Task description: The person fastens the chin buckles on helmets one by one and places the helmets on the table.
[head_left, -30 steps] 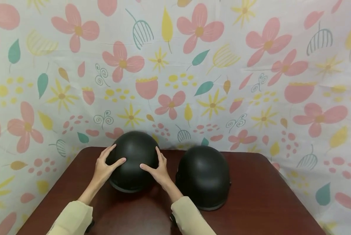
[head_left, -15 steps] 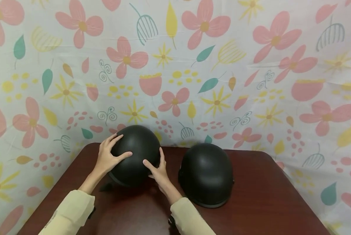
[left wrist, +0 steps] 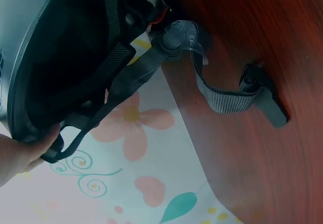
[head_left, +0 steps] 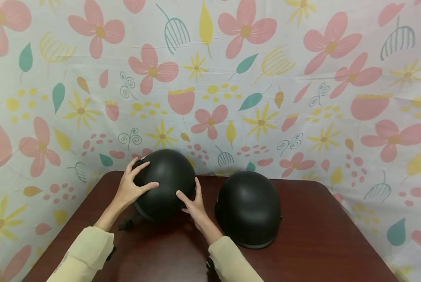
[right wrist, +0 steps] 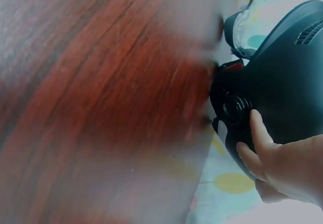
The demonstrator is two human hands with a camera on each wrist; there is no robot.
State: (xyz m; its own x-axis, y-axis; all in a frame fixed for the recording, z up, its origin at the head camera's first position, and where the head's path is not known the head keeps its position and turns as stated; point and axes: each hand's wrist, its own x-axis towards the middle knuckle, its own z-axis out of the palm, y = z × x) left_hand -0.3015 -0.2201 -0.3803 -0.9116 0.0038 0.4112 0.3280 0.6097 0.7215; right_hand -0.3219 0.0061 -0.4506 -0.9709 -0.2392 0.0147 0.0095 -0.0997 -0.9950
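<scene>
A matte black helmet (head_left: pixel 171 184) is tilted up over the table's left half, held between both hands. On its left side my left hand (head_left: pixel 127 188) grips it, thumb across the shell and fingers around the edge. The left wrist view shows fingers (left wrist: pixel 30 151) at the rim beside the dark hollow inside. A grey chin strap (left wrist: pixel 227 102) hangs from it, its black buckle (left wrist: pixel 270 100) over the wood. My right hand (head_left: pixel 197 207) holds the opposite side, thumb on the shell. In the right wrist view, a fingertip meets a round black fitting (right wrist: pixel 234 107).
A second black helmet (head_left: pixel 249 207) sits dome-up on the table, just right of the right hand. The dark red wooden table (head_left: pixel 313 235) has its back edge against a flower-printed cloth (head_left: pixel 210 78).
Both hands have tilted and turned the helmet, its dome shifting rightward in view. Its left rim and hanging strap have come into sight. The second helmet stays put; the head view has shifted slightly.
</scene>
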